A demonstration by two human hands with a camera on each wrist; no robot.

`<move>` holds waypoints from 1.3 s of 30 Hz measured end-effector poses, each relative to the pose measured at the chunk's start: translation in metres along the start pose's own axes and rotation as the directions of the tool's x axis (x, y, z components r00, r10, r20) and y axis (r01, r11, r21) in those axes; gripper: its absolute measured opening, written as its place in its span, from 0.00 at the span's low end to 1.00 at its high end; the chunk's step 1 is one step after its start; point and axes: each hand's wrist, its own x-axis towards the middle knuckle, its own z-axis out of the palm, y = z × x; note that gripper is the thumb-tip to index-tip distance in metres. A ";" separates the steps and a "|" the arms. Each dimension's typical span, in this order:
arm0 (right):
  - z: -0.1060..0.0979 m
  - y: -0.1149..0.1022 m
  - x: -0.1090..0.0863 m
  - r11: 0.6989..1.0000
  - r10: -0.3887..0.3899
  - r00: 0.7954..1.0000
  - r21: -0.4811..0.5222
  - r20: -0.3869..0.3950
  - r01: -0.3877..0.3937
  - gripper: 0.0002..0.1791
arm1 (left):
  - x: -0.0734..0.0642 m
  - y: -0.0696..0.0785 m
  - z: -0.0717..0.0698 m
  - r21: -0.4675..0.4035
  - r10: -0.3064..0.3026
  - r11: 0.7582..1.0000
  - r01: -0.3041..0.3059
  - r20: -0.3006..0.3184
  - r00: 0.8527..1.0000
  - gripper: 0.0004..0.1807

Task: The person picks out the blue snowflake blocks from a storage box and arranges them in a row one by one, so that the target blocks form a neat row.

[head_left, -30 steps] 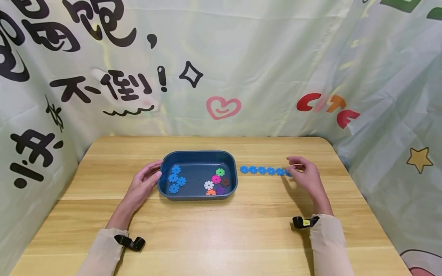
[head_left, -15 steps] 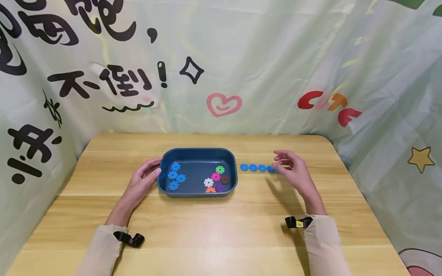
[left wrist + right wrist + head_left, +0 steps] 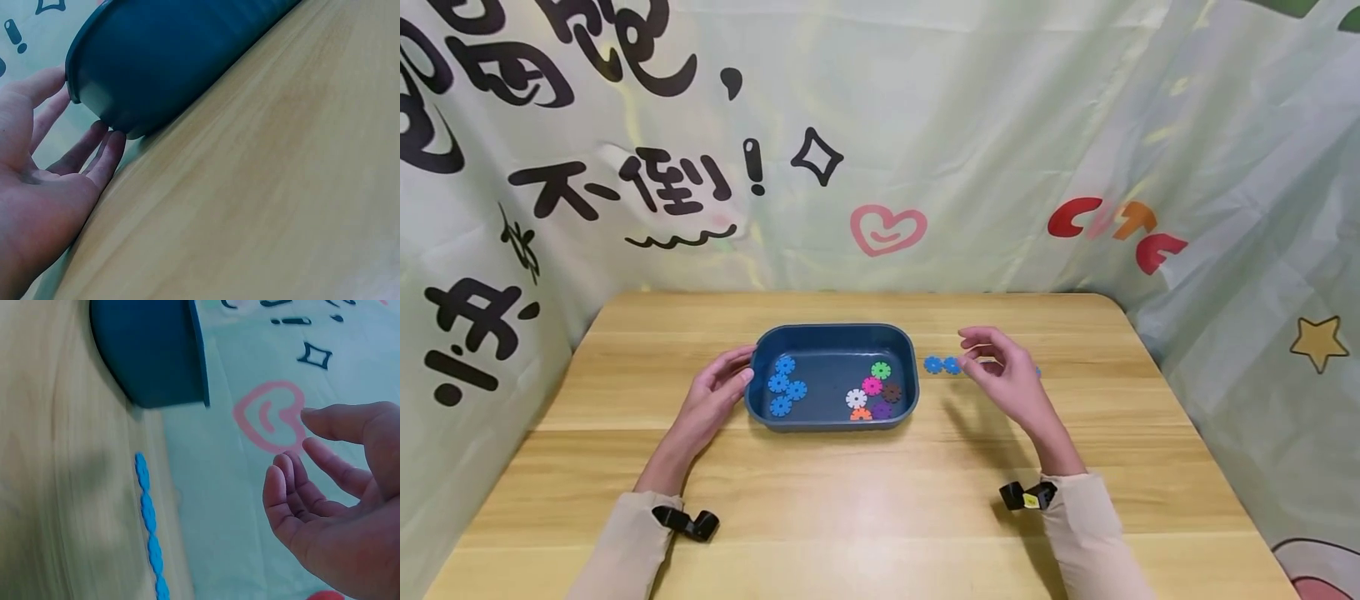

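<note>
My left hand point(image 3: 709, 400) touches the left end of a dark blue tray point(image 3: 831, 425), its fingertips against the end wall in the left wrist view. A row of blue notched plastic discs point(image 3: 933, 365), joined edge to edge, lies on the table right of the tray. Over that row hovers my right hand point(image 3: 1007, 379), fingers loosely bent and nothing between them; in the head view it covers most of the row. Inside the tray, several blue discs point(image 3: 778, 384) sit at the left. Single green point(image 3: 881, 370), pink point(image 3: 872, 386), white point(image 3: 857, 399), brown, purple and orange discs lie at the right.
The wooden table point(image 3: 865, 508) ends at a pale printed cloth point(image 3: 970, 150) hung behind it and along both sides. Each wrist carries a small black camera, the left camera point(image 3: 687, 524) and the right camera point(image 3: 1028, 496).
My right hand has moved left along the blue row from its right end toward the tray, uncovering a bit of the far end. The left hand and tray stay put.
</note>
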 end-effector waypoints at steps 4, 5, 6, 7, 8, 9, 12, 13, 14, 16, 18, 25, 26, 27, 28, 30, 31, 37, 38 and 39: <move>0.012 -0.005 -0.003 1.000 -0.020 1.000 0.005 0.001 0.020 0.18 | 0.000 -0.001 0.001 0.001 -0.009 1.000 0.009 0.001 1.000 0.26; 0.015 -0.007 -0.003 1.000 -0.028 1.000 0.004 0.000 0.028 0.18 | 0.000 -0.001 0.001 -0.003 -0.008 1.000 0.008 0.001 1.000 0.27; 0.018 -0.008 -0.004 0.999 -0.035 0.999 0.007 0.000 0.035 0.18 | 0.000 -0.001 0.001 -0.005 -0.006 1.000 0.006 0.001 1.000 0.27; 0.021 -0.009 -0.004 0.999 -0.042 0.999 0.013 0.001 0.042 0.18 | 0.000 -0.001 0.001 -0.005 -0.006 1.000 0.006 0.004 1.000 0.27; 0.023 -0.011 -0.005 0.999 -0.046 0.999 0.019 0.002 0.046 0.18 | 0.000 -0.001 0.001 -0.006 -0.006 1.000 0.006 0.006 1.000 0.27; 0.026 -0.012 -0.006 0.998 -0.053 0.999 0.023 0.005 0.053 0.18 | 0.000 -0.001 0.001 -0.008 -0.007 1.000 0.007 0.008 1.000 0.27; 0.036 -0.015 -0.007 0.997 -0.067 0.997 0.042 0.023 0.066 0.19 | -0.001 -0.001 0.000 -0.009 -0.009 1.000 0.009 0.003 1.000 0.27; 0.039 -0.017 -0.008 0.997 -0.069 0.997 0.046 0.031 0.067 0.19 | -0.001 -0.001 -0.001 -0.010 -0.010 1.000 0.010 0.001 1.000 0.26; 0.043 -0.017 -0.008 0.996 -0.071 0.997 0.050 0.041 0.069 0.19 | -0.002 -0.001 -0.001 -0.012 -0.010 1.000 0.010 -0.002 1.000 0.26; 0.049 -0.019 -0.008 0.996 -0.075 0.996 0.053 0.057 0.072 0.19 | -0.002 -0.001 -0.001 -0.011 -0.009 1.000 0.009 -0.003 1.000 0.26; 0.055 -0.021 -0.008 0.995 -0.083 0.994 0.057 0.070 0.079 0.19 | -0.002 -0.001 0.000 -0.007 -0.011 1.000 0.011 0.000 1.000 0.26; 0.071 -0.032 0.000 0.992 -0.111 0.984 0.081 0.137 0.100 0.19 | 0.000 0.000 0.002 -0.010 -0.012 1.000 0.012 -0.001 1.000 0.27; 0.073 -0.034 0.001 0.991 -0.113 0.983 0.084 0.147 0.102 0.20 | -0.001 0.000 0.001 -0.010 -0.012 1.000 0.012 -0.002 1.000 0.27; 0.076 -0.035 0.002 0.991 -0.117 0.981 0.085 0.156 0.105 0.20 | -0.001 0.000 0.001 -0.009 -0.011 1.000 0.011 -0.002 1.000 0.27; 0.078 -0.035 0.003 0.990 -0.123 0.979 0.084 0.165 0.111 0.20 | -0.001 0.000 0.001 -0.011 -0.012 1.000 0.012 -0.002 1.000 0.27; 0.083 -0.036 0.006 0.990 -0.134 0.974 0.071 0.182 0.123 0.20 | -0.002 0.000 0.001 -0.015 -0.011 1.000 0.011 -0.002 1.000 0.26; 0.086 -0.036 0.007 0.990 -0.136 0.972 0.067 0.190 0.126 0.19 | -0.003 -0.001 0.000 -0.013 -0.011 1.000 0.011 -0.003 1.000 0.26; 0.101 -0.039 0.016 0.990 -0.137 0.961 0.055 0.239 0.127 0.18 | -0.002 -0.001 0.001 -0.034 -0.008 0.999 0.008 -0.008 1.000 0.26; 0.103 -0.039 0.018 0.991 -0.134 0.960 0.051 0.247 0.125 0.18 | -0.002 0.000 0.001 -0.036 -0.009 0.999 0.009 -0.009 1.000 0.26; 0.105 -0.040 0.019 0.991 -0.134 0.958 0.048 0.255 0.126 0.18 | -0.001 0.000 0.001 -0.033 -0.012 0.999 0.011 -0.009 1.000 0.26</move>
